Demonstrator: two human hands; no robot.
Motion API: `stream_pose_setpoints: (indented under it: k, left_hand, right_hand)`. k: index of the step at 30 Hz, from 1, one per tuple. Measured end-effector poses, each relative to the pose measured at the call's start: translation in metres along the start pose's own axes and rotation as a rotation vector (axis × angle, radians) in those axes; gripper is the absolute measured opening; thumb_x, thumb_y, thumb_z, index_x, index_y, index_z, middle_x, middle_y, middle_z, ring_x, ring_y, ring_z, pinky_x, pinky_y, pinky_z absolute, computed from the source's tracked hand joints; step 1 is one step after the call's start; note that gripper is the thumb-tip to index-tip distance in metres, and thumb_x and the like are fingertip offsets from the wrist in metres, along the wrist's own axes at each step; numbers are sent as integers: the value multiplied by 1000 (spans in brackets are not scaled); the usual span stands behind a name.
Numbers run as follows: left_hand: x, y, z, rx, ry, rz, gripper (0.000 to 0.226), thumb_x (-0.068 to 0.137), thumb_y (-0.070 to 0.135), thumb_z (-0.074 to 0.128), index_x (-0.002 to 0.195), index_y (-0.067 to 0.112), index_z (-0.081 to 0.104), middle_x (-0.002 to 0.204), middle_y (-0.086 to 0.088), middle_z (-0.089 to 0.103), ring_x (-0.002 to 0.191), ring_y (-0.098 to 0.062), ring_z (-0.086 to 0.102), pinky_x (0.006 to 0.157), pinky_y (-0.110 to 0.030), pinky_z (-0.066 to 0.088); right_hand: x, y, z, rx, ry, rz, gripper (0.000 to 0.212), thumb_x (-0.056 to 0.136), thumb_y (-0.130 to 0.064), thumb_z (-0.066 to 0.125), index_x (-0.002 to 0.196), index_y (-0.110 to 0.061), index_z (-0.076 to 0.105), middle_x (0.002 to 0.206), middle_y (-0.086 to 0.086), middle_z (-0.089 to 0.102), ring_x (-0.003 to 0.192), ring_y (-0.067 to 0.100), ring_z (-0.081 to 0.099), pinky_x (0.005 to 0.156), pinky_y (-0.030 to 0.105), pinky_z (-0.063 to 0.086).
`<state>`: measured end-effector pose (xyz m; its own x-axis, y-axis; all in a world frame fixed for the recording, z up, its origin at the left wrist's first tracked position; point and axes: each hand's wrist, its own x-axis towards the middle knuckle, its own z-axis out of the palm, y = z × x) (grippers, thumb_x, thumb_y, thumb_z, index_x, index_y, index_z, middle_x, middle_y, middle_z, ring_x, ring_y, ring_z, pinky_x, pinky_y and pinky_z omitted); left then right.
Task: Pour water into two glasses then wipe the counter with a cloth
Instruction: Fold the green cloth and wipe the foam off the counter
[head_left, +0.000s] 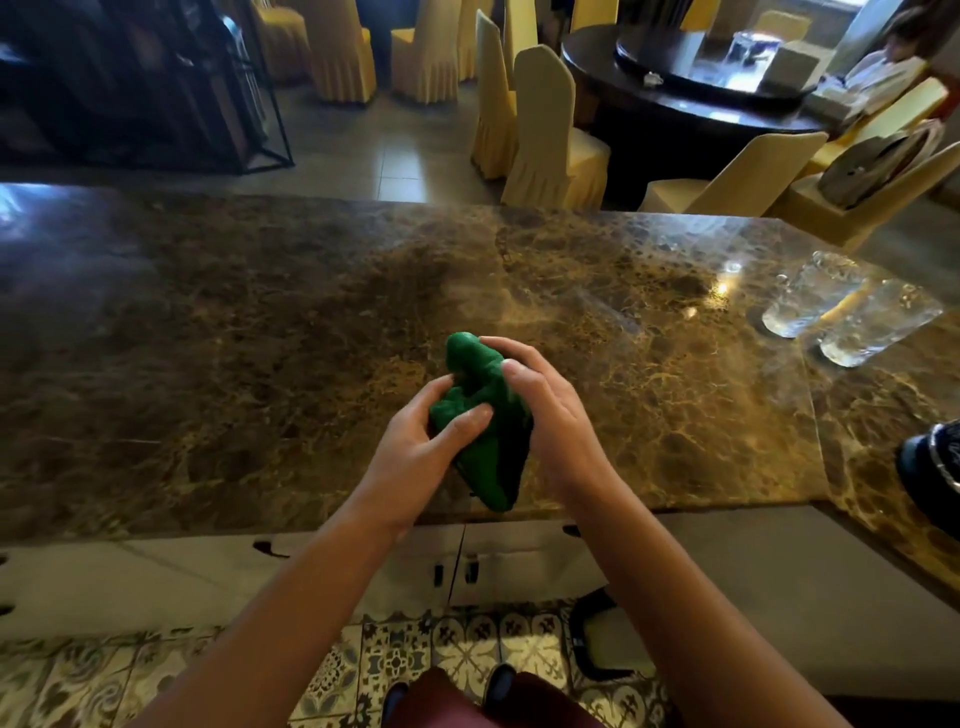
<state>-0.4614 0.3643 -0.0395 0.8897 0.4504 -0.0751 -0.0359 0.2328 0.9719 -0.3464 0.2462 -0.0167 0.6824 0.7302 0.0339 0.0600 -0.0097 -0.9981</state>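
Head view, looking down: a long brown marble counter (260, 322) fills the middle of the scene, with yellow-covered chairs (550, 135) and a dark round table (691, 98) beyond its far edge. Toward the right end of the counter stand two clear glasses (810, 301) (878, 322), close beside each other and well apart from the hands; they look to hold water, though the glare makes the level hard to read. Near the front edge, both hands are closed around a green cloth (483, 415) — the left hand (415, 457) curls over its lower bunched part with the thumb pressed on top, the right hand (545, 415) wraps its upper side, fingers over the folds. The cloth is held just above the counter, one end hanging down past the edge.

Judging by this, the pouring looks done and the wiping is about to start. To do it well, gather the cloth into a flat pad rather than a ball, press it down evenly, and sweep in long overlapping passes — staying clear of the glasses so neither gets knocked
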Motion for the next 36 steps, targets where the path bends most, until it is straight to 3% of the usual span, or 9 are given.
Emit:
stream_pose_setpoints:
  k: [4, 8, 12, 16, 23, 27, 31, 33, 36]
  left_hand:
    - [1, 19, -10, 69, -94, 39, 34, 91, 38, 70, 124, 30, 70, 118, -3, 73, 109, -23, 73, 81, -32, 61]
    - [10, 50, -14, 427, -262, 109, 19, 97, 36, 67, 114, 31, 73, 108, 4, 75, 95, -17, 75, 72, -26, 60]
    - [20, 85, -23, 775, -236, 266, 17, 90, 49, 74, 103, 38, 72, 99, 13, 74, 85, -5, 73, 69, -19, 57]
    - [30, 106, -30, 879, -139, 224, 32, 79, 65, 77, 98, 40, 70, 96, 15, 73, 85, -6, 73, 68, -22, 60]
    - [23, 82, -40, 539, -97, -21, 38, 85, 64, 66, 96, 29, 77, 91, 3, 78, 81, -8, 74, 65, -20, 55]
    - [6, 50, -51, 356, 47, -60, 37, 101, 52, 55, 124, 28, 73, 121, 1, 76, 115, -15, 71, 92, -31, 58]
    - [-22, 35, -59, 283, 249, -94, 39, 95, 71, 50, 117, 48, 73, 117, 9, 77, 113, -13, 72, 81, -23, 58]
    - [-34, 29, -69, 132, 248, -156, 63, 88, 83, 46, 126, 40, 71, 125, -2, 74, 121, -20, 69, 95, -38, 56]
    - [-43, 30, -86, -167, 180, -128, 71, 93, 74, 53, 138, 20, 65, 139, -17, 64, 132, -33, 61, 104, -50, 51]
  right_hand:
    - [-4, -8, -29, -309, -52, -151, 64, 95, -53, 63, 153, -32, 52, 156, -9, 54, 136, 13, 59, 108, 48, 55]
    - [-5, -17, -43, -275, -398, -16, 66, 90, -58, 77, 148, -35, 56, 137, -8, 69, 123, 14, 69, 97, 43, 62]
    - [-8, -11, -44, -373, -500, 134, 55, 89, -48, 82, 136, -27, 64, 121, 0, 77, 109, 15, 76, 92, 47, 64]
    - [-11, -9, -49, -40, -596, 143, 35, 96, -31, 78, 126, -14, 72, 118, 13, 78, 107, 30, 77, 88, 45, 64]
    - [3, -16, -42, 297, -542, 15, 28, 98, -17, 74, 124, -9, 68, 113, 12, 75, 101, 31, 74, 81, 37, 63]
    - [15, -16, -18, 375, -580, 37, 28, 98, -11, 68, 126, -11, 69, 114, 9, 74, 104, 27, 73, 85, 38, 62]
    - [31, -22, 8, 290, -696, 40, 29, 99, -11, 66, 127, -13, 69, 113, 9, 74, 103, 28, 73, 85, 40, 62]
    - [42, -29, 20, 210, -777, 61, 31, 100, -12, 66, 131, -12, 66, 118, 14, 74, 108, 34, 74, 88, 47, 63]
    - [57, -37, 42, 31, -901, 76, 32, 105, -12, 64, 136, -15, 64, 120, 12, 75, 109, 33, 75, 91, 50, 63]
